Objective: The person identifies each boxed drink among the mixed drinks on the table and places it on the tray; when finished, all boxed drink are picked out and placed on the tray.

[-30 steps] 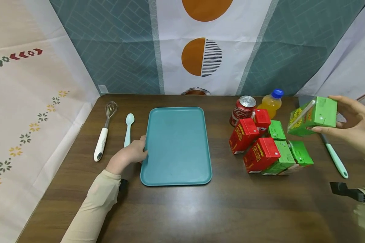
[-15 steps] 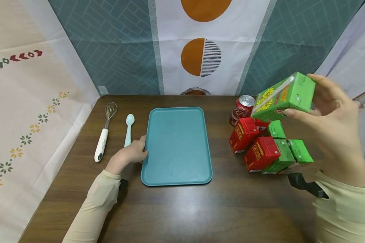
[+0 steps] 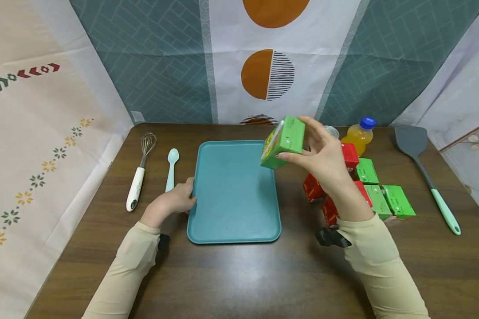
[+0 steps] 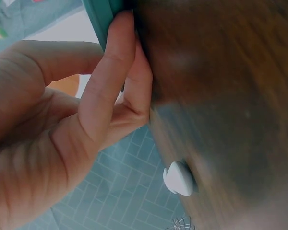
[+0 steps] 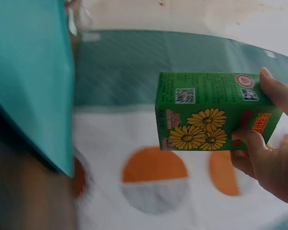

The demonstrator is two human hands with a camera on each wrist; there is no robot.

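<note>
I read the step in hand as a transfer: my right hand [image 3: 323, 157] grips a green rectangular paper drink carton [image 3: 288, 139] near its upper end, thumb and fingers on opposite sides, holding it in the air at the far right corner of the flat teal rectangular tray [image 3: 235, 190]. The right wrist view shows it well clear of the tray, its bottom end turned that way; I can't tell whether it is fully over the rim. My left hand [image 3: 170, 199] pinches the tray's left edge, which I take as bracing it against sliding on the dark brown wooden table [image 3: 231, 283]. No carton stands on the tray yet; more wait to the right, red box-shaped cartons [image 3: 313, 189] and other green box-shaped cartons [image 3: 399, 201], partly screened by my right arm. To my mind, the next move calls for bringing the carton inside the rim, squaring its slight tilt and lowering it gently, left grip firm, opening the right fingers only once the base sits flat.
</note>
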